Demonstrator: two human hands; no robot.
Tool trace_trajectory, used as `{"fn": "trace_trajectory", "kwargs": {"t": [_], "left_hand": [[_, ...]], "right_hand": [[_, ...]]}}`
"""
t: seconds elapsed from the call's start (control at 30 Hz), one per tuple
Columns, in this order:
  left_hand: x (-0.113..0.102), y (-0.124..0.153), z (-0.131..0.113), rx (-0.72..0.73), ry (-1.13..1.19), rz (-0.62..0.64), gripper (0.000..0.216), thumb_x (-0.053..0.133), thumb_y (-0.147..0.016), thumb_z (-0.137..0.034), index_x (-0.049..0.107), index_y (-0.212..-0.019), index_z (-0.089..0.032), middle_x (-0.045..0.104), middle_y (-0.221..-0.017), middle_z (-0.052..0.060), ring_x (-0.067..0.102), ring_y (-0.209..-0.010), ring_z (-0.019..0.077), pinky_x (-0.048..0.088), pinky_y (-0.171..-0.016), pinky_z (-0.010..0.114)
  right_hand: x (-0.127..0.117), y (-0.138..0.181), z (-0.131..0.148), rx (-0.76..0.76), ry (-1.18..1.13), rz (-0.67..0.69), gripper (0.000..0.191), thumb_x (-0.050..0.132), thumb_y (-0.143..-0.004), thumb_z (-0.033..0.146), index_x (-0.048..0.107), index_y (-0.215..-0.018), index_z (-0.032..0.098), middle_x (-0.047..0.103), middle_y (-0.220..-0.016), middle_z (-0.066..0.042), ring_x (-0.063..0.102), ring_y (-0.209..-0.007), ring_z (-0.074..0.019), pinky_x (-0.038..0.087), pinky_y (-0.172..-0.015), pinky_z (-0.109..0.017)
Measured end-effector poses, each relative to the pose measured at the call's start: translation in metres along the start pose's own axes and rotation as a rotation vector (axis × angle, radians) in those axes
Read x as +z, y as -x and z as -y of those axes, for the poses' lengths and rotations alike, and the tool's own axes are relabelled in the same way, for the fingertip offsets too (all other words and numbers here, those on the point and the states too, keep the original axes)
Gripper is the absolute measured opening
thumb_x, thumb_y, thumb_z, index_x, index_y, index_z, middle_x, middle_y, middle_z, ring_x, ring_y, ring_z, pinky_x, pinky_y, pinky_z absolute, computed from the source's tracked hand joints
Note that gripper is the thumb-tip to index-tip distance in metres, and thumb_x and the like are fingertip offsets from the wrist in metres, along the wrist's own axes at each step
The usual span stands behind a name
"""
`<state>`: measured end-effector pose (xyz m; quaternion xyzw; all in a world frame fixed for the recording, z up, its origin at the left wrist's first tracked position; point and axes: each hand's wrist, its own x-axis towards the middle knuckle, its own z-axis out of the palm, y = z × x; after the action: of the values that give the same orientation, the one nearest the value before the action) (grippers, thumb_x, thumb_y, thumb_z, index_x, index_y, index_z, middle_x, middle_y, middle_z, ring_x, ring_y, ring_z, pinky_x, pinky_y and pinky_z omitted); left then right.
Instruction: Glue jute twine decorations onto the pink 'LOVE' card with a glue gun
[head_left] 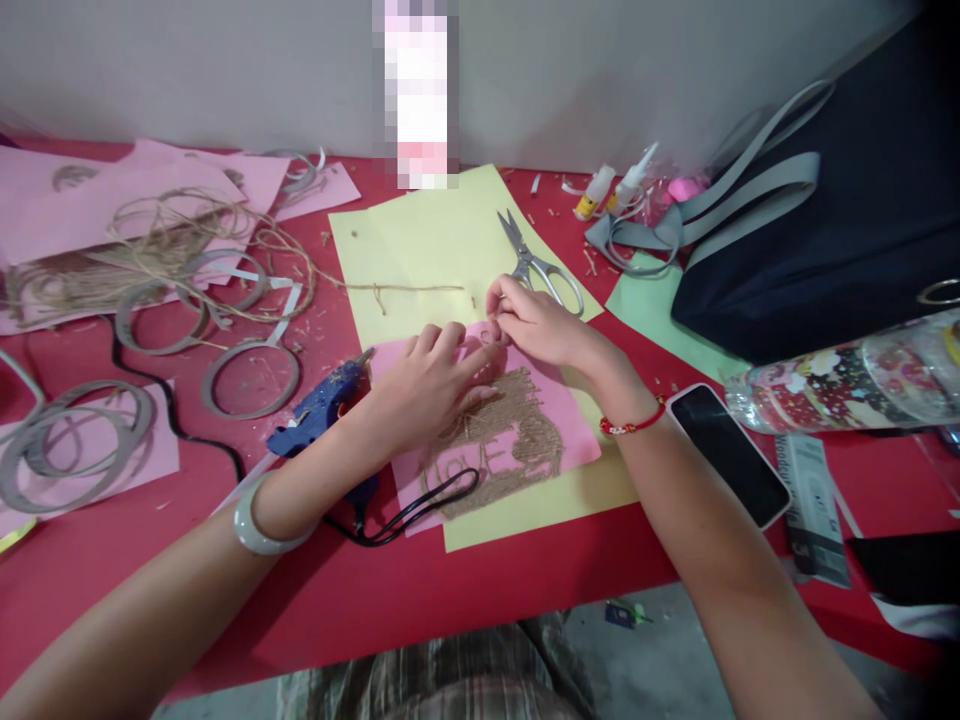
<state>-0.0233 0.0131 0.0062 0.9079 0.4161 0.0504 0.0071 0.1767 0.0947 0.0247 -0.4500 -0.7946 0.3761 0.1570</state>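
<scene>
A pink sheet of paper (577,430) with brown twine glued on it in shapes and letters (536,440) lies in front of me. My left hand (431,390) rests over its upper left part, fingers apart, covering some of the twine. At the sheet's top edge my right hand (536,325) has its thumb and fingers pinched together; what is between them is too small to make out. Just beyond that hand are metal scissors (525,255), blades partly apart. Left of my left hand lies a blue hot glue gun (319,405), partly behind my forearm.
Yellow paper (420,240) lies beneath the pink sheet on the red table (420,610). Loose twine (300,245) and grey tape rings (251,380) are at left. A phone (727,455), patterned bottle (855,385), dark bag (832,230) and small glue bottles (596,190) stand or lie right.
</scene>
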Motion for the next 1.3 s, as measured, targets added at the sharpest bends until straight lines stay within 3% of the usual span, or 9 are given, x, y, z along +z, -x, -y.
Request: {"fn": "trace_trajectory", "kwargs": {"t": [0.47, 0.87, 1.1, 1.2, 1.3], "left_hand": [[0.0018, 0.0005, 0.0018, -0.007, 0.019, -0.042, 0.055, 0.032, -0.110, -0.051, 0.052, -0.147, -0.016, 0.055, -0.124, 0.022, 0.052, -0.111, 0.0338, 0.047, -0.094, 0.046], [-0.0008, 0.0007, 0.0026, -0.017, 0.082, -0.030, 0.055, 0.031, -0.110, -0.048, 0.053, -0.148, -0.015, 0.054, -0.123, 0.022, 0.053, -0.111, 0.0343, 0.049, -0.096, 0.049], [0.0003, -0.0009, 0.0065, -0.051, 0.142, -0.031, 0.063, 0.032, -0.110, -0.050, 0.045, -0.150, -0.004, 0.053, -0.124, 0.023, 0.052, -0.102, 0.0330, 0.050, -0.096, 0.050], [0.0018, -0.0030, 0.0068, -0.056, 0.143, -0.018, 0.069, 0.028, -0.109, -0.054, 0.038, -0.158, -0.007, 0.052, -0.124, 0.022, 0.051, -0.101, 0.0326, 0.050, -0.097, 0.051], [0.0023, -0.0049, 0.0065, -0.064, 0.164, 0.011, 0.066, 0.028, -0.109, -0.054, 0.043, -0.155, -0.009, 0.050, -0.125, 0.021, 0.050, -0.101, 0.0315, 0.049, -0.099, 0.050]], "right_hand": [[0.0003, 0.0027, 0.0030, 0.011, 0.002, -0.020, 0.011, 0.048, -0.098, 0.015, 0.046, -0.101, 0.026, 0.063, -0.078, 0.002, 0.061, -0.074, -0.0182, 0.039, -0.069, -0.031], [-0.0018, 0.0030, 0.0008, 0.039, -0.017, -0.001, 0.017, 0.052, -0.096, 0.010, 0.048, -0.102, 0.026, 0.068, -0.080, 0.002, 0.066, -0.076, -0.0183, 0.044, -0.070, -0.032], [0.0002, 0.0027, 0.0001, 0.027, -0.059, -0.019, 0.019, 0.051, -0.096, 0.009, 0.046, -0.100, 0.027, 0.067, -0.075, 0.003, 0.068, -0.075, -0.0186, 0.045, -0.071, -0.033], [0.0002, 0.0027, 0.0011, 0.029, -0.040, -0.020, 0.017, 0.051, -0.097, 0.011, 0.045, -0.100, 0.027, 0.065, -0.074, 0.003, 0.066, -0.073, -0.0189, 0.044, -0.072, -0.033], [-0.0001, 0.0031, 0.0029, 0.038, 0.008, -0.019, 0.016, 0.051, -0.097, 0.011, 0.046, -0.099, 0.027, 0.065, -0.075, 0.003, 0.063, -0.073, -0.0191, 0.042, -0.072, -0.033]]}}
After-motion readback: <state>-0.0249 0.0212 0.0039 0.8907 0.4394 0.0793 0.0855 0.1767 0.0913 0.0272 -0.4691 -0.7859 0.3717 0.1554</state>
